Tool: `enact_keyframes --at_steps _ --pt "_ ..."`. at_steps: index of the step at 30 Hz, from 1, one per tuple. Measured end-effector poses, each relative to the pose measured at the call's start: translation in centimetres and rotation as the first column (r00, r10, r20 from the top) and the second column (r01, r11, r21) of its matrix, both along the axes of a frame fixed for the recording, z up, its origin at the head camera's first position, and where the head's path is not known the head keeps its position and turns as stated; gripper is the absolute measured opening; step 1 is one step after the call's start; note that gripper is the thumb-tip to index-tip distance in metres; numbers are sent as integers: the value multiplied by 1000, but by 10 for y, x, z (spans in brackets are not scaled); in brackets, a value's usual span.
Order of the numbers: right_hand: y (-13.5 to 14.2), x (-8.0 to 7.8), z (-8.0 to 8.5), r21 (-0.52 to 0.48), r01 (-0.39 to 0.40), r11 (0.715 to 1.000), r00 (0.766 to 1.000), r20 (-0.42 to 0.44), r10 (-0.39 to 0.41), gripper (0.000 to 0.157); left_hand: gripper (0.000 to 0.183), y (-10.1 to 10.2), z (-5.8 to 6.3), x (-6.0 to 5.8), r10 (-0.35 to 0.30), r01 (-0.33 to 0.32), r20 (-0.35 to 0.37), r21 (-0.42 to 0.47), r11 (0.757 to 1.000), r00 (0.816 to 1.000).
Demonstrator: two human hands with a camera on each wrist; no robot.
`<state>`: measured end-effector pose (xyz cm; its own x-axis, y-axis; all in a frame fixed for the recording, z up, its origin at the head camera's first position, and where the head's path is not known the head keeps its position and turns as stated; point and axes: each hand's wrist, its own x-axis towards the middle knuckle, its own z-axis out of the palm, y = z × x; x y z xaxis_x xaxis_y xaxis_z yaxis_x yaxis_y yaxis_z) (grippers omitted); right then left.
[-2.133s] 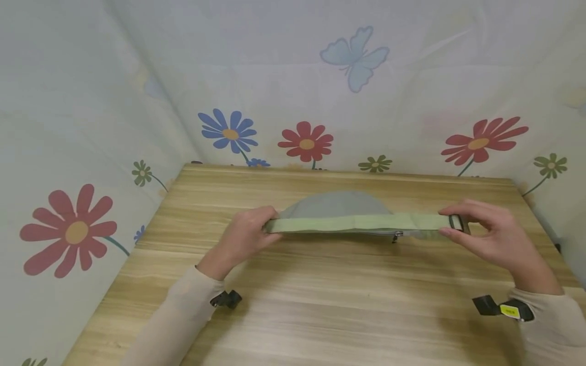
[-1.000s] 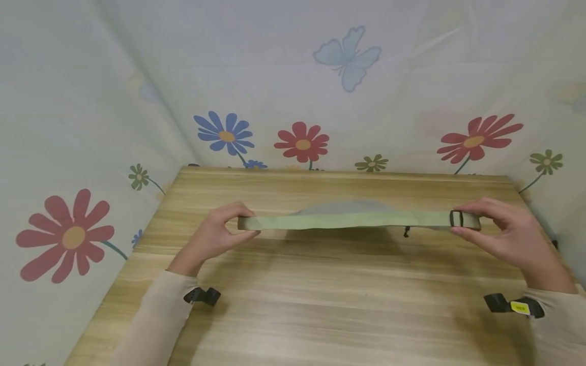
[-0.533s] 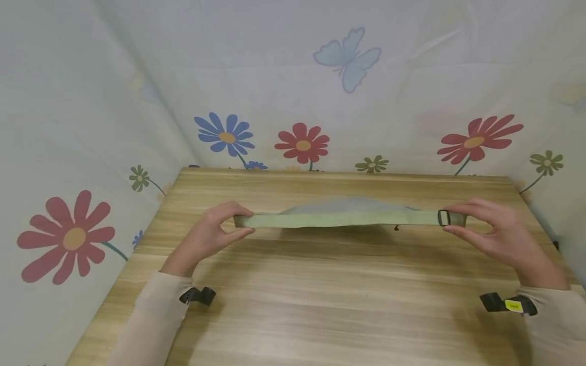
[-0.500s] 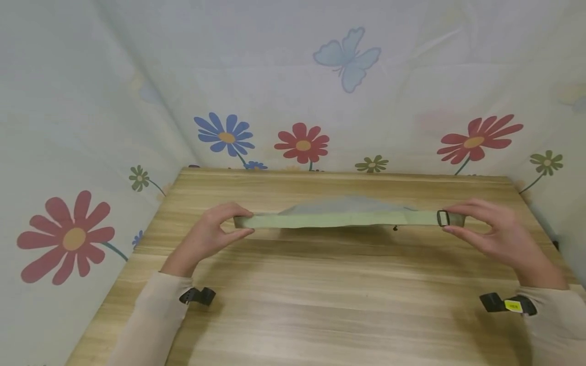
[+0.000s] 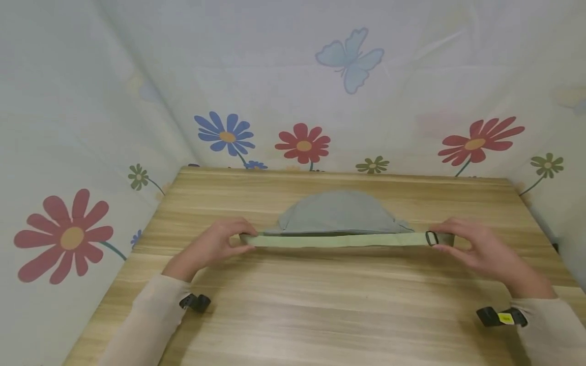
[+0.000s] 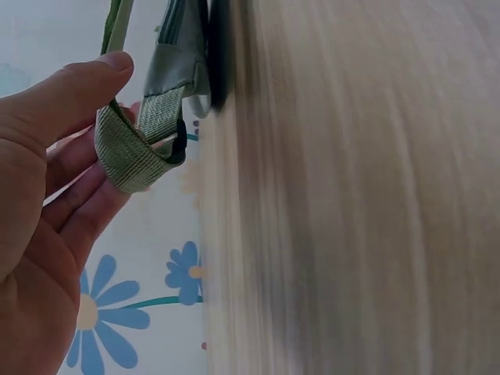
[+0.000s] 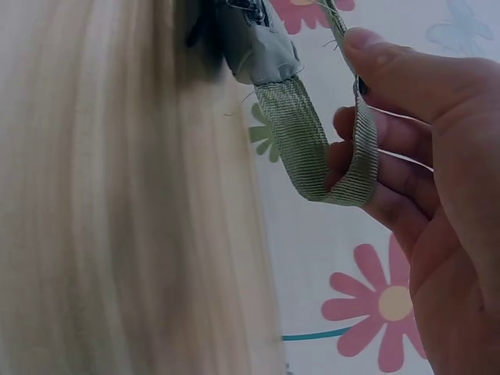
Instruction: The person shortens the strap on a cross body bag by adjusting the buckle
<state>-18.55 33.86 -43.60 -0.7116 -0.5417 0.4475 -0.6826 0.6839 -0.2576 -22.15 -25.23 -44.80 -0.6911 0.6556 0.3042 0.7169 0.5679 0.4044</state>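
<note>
A grey half-moon waist bag [image 5: 336,212] is near the middle of the table in the head view, its curved side towards the back wall. Along its straight side runs a pale green webbing strap [image 5: 339,241], stretched between the two hands. My left hand [image 5: 215,246] pinches the strap's left loop between thumb and fingers. At the other end, my right hand [image 5: 480,249] pinches the strap beside a black slider buckle [image 5: 432,238]. Both wrist views show the webbing folded back towards the bag's ends. Whether the bag touches the table is hard to tell.
A wood-grain table [image 5: 320,310] lies under the hands. Pale cloth walls [image 5: 256,66] printed with flowers and a butterfly enclose its back and sides. Each sleeved wrist carries a black camera mount [image 5: 196,303].
First the left hand slid outward along the strap to its left end. Since then both hands have come lower and nearer, and more of the bag's grey body shows behind the strap.
</note>
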Motion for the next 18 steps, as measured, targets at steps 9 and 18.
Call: enact_keyframes --at_steps 9,18 --pt "-8 3 -17 33 -40 999 998 41 39 43 31 -1 -5 7 68 -51 118 -137 989 991" --pt "-11 7 -36 78 -45 996 998 56 41 39 29 3 -7 12 38 -21 71 -234 972 997"
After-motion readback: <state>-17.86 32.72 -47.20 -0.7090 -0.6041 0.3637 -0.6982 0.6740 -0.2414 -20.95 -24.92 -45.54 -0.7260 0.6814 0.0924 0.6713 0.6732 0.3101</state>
